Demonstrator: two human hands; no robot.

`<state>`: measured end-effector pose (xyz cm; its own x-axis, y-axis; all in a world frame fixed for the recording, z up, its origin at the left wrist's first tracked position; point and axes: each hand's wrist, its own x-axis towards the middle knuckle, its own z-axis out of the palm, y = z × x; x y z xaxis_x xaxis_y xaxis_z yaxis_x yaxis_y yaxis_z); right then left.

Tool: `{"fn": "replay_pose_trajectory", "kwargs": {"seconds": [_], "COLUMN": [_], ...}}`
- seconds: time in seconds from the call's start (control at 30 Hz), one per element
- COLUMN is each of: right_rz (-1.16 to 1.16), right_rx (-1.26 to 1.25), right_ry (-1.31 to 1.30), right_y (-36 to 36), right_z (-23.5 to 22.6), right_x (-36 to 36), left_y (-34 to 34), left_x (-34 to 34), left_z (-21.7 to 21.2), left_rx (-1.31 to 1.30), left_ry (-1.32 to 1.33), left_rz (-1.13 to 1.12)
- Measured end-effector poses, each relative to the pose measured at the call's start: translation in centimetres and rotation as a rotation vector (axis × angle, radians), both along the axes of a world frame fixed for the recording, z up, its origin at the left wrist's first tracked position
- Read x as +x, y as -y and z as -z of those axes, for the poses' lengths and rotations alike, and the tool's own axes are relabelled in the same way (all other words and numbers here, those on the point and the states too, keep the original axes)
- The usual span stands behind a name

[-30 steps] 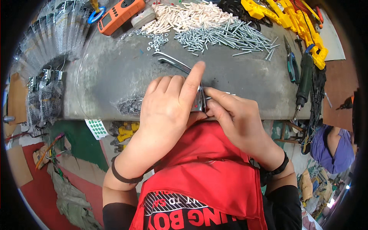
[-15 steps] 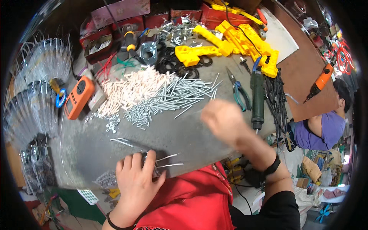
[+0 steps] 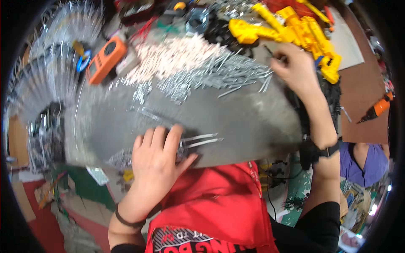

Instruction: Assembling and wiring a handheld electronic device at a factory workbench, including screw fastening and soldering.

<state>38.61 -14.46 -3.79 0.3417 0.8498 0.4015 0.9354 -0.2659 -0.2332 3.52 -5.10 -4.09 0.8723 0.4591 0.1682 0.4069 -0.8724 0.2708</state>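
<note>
My left hand (image 3: 158, 164) rests at the near table edge, its fingers bent over a metal piece mostly hidden under them. Thin silvery rods (image 3: 202, 140) stick out from it to the right, and another pair (image 3: 154, 114) points up and left. Beside that hand lies a heap of small metal bits (image 3: 120, 158). My right hand (image 3: 297, 69) is at the far right, just past the pile of long metal screws (image 3: 230, 71). Its fingers are curled together, with a small dark tip (image 3: 269, 51) showing by them; what they hold I cannot make out.
Pale pegs (image 3: 168, 59) are heaped beside the screws. An orange meter (image 3: 107, 59) stands at the left, near bundled clear plastic strips (image 3: 46, 82). Yellow plastic housings (image 3: 295, 27) lie at the back right. An orange tool (image 3: 377, 107) rests on brown board, near a person in purple (image 3: 367, 164).
My right hand has reached farther away and to the right, past the screws, now covering the pliers and the green electric screwdriver. My left hand stays on the metal piece. The whole view has shifted.
</note>
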Motion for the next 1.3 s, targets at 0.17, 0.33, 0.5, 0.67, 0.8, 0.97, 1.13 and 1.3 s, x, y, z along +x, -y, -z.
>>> {"fn": "replay_pose_trajectory", "kwargs": {"seconds": [0.17,0.33,0.5,0.67,0.8,0.97,1.13,1.3], "right_rz": [0.074,0.158,-0.069,-0.334,-0.326,-0.337,-0.342,-0.924], "right_rx": [-0.02,-0.044,0.059,-0.04,-0.065,-0.205,-0.003,0.605], "right_ry": [-1.111,-1.531,-0.695,-0.727,-0.727,-0.501,-0.716,-1.01], "right_y": [3.9,3.6,2.8,1.3,1.3,1.8,4.9,9.1], "right_z": [1.2,1.1,0.8,1.5,1.5,1.8,-6.6,-11.3], "right_x": [-11.3,-15.4,-18.3,-20.1,-19.1,-17.4,-13.4,-13.5], "left_y": [-0.6,0.2,0.6,0.4,0.2,0.3,0.2,0.5], "left_x": [0.5,1.0,1.0,0.9,1.2,1.4,0.7,1.3], "left_z": [0.2,0.9,0.4,0.5,0.8,0.7,0.1,-0.9], "left_rx": [-0.003,0.07,0.023,0.021,0.042,0.058,0.05,0.038], "left_ry": [0.03,-0.049,-0.088,-0.063,-0.021,-0.073,-0.11,-0.121], "left_rz": [-0.021,-0.048,-0.025,-0.037,-0.003,-0.004,-0.013,0.009]}}
